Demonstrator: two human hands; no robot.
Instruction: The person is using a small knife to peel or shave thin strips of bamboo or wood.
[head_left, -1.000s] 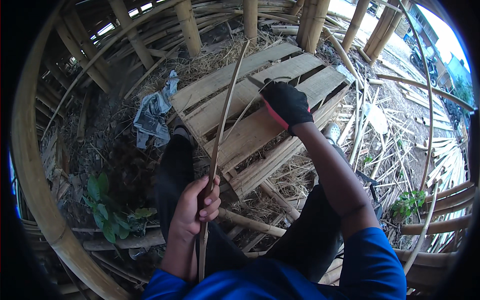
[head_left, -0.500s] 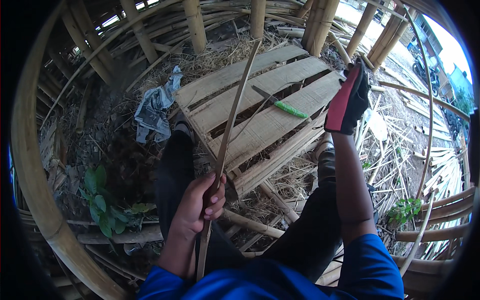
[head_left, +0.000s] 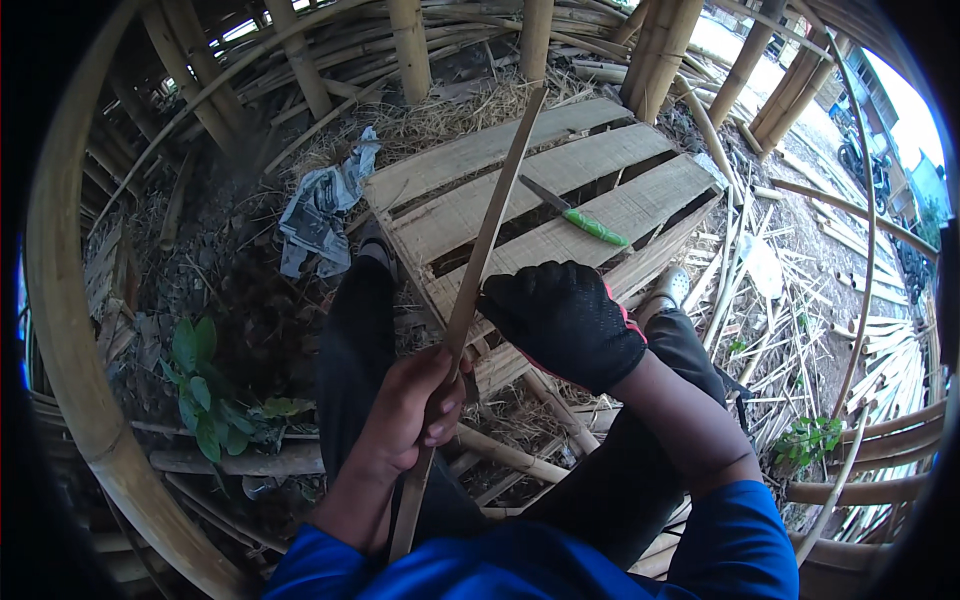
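Under a frame of thick bamboo posts (head_left: 410, 50), with a fat curved pole (head_left: 70, 260) bowing round the left side, somebody's sitting with their legs either side of a slatted wooden crate (head_left: 585, 155). Next biggest thing is the long, thin strip (head_left: 500, 210), bamboo by the look of it. It stands tilted between the person and the crate, top end leaning away over the slats, bottom end down by the blue shirt (head_left: 540, 560). Can't tell if it touches the crate anywhere. Crumpled newspaper (head_left: 322, 215) lies on the ground to the left.

Hands: the bare left hand (head_left: 415, 400) is wrapped round the lower part of the strip. The gloved right hand (head_left: 570, 320) is curled up right next to it, a bit higher, but its fingertips are hidden, so no idea whether it's pinching the strip or just closed on nothing.

Smallest is the green-handled knife (head_left: 597, 229), lying loose across a gap between two slats, nobody touching it.

What would worry me: that knife could drop through the gap or skid off if a knee bumps the crate or the strip's top end swings across it. If the strip slid through that ungloved palm, a rough edge might leave splinters or a cut. And a hard downward shove could jab the bottom end into the body.
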